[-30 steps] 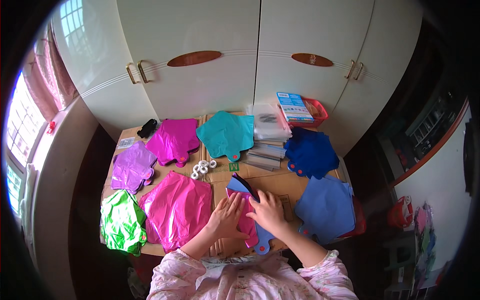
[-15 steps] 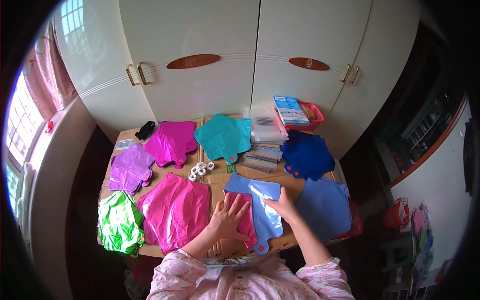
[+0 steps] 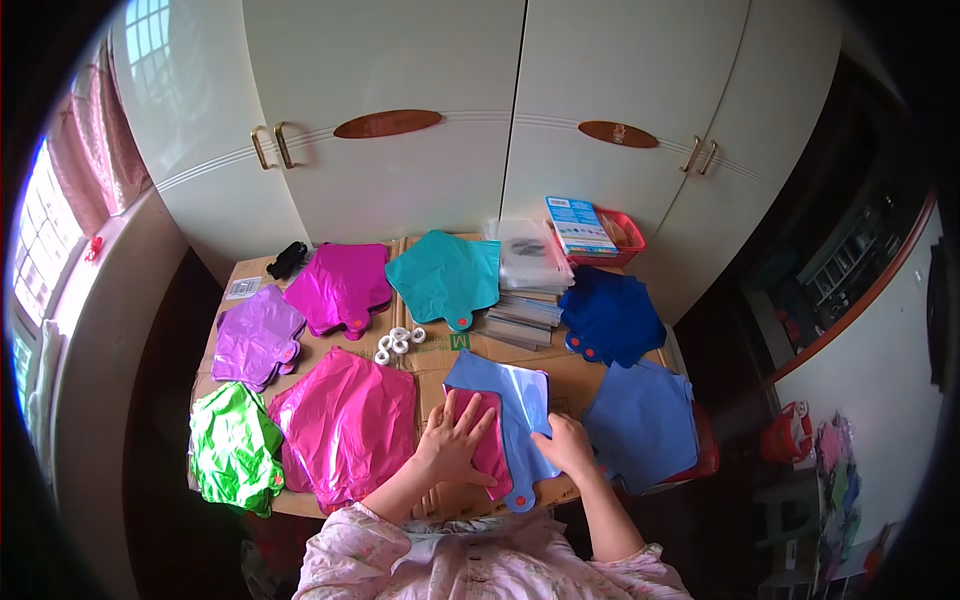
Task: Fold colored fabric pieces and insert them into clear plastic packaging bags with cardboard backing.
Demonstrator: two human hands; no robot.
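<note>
A light blue flat foil balloon [image 3: 525, 420], partly folded, lies at the near middle of the cardboard-topped table. On its left part rests a folded pink foil piece [image 3: 484, 408]. My left hand [image 3: 452, 438] is spread open and presses down on the pink piece. My right hand [image 3: 568, 444] is closed on the right edge of the light blue balloon, its thumb on top and its other fingers partly hidden. The balloon's rounded tab with a red dot [image 3: 520, 502] points toward me.
Around them lie stacks of flat foil balloons: pink [image 3: 345, 425], green [image 3: 235, 445], purple [image 3: 258, 335], magenta [image 3: 340, 285], teal [image 3: 445, 278], dark blue [image 3: 615, 312] and light blue [image 3: 642, 420]. Small white rolls [image 3: 400, 340], clear plastic sleeves [image 3: 530, 255] and a red basket [image 3: 625, 230] sit farther back.
My right hand has shifted nearer to me, and the right edge of the light blue balloon has come leftward with it. My left hand stays pressed on the pink piece.
</note>
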